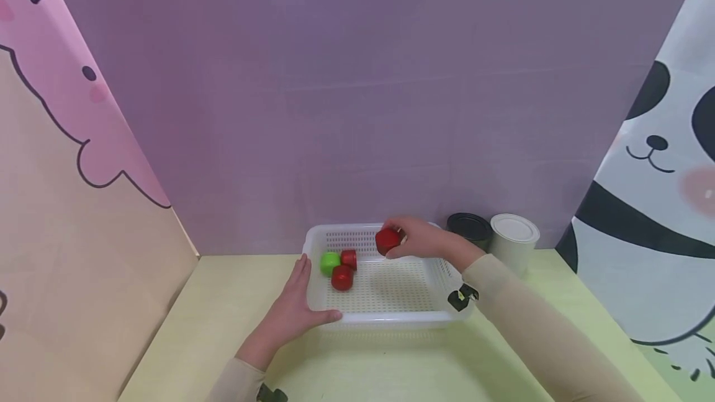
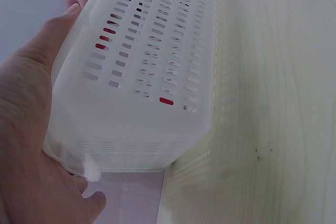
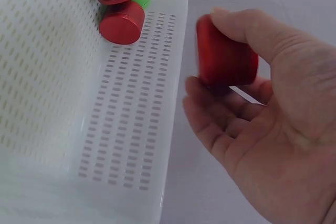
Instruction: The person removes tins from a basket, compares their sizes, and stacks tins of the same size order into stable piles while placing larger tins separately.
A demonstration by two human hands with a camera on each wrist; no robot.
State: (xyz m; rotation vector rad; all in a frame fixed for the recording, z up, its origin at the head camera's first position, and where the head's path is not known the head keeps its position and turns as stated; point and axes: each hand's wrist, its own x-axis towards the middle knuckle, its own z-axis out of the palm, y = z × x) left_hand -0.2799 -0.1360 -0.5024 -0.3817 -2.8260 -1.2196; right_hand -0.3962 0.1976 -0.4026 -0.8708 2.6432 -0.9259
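Note:
A white perforated plastic basket (image 1: 391,317) stands on the table. My left hand (image 1: 287,312) rests against its near left corner, with fingers straight along the left side and the thumb along the front rim. In the left wrist view the basket wall (image 2: 113,114) hides part of what lies inside. My right hand (image 1: 419,237) holds a small red tin (image 1: 387,241) by thumb and fingers over the basket's far right part. Inside, at the left, lie two red tins (image 1: 342,278) beside a green round thing (image 1: 329,263), whose kind I cannot tell.
Behind the basket's right end stand a black-lidded can (image 1: 469,226) and a white can (image 1: 514,237). A purple backdrop (image 1: 335,110) rises at the table's (image 1: 234,290) far edge. Printed side panels flank the table, one with a panda (image 1: 648,253).

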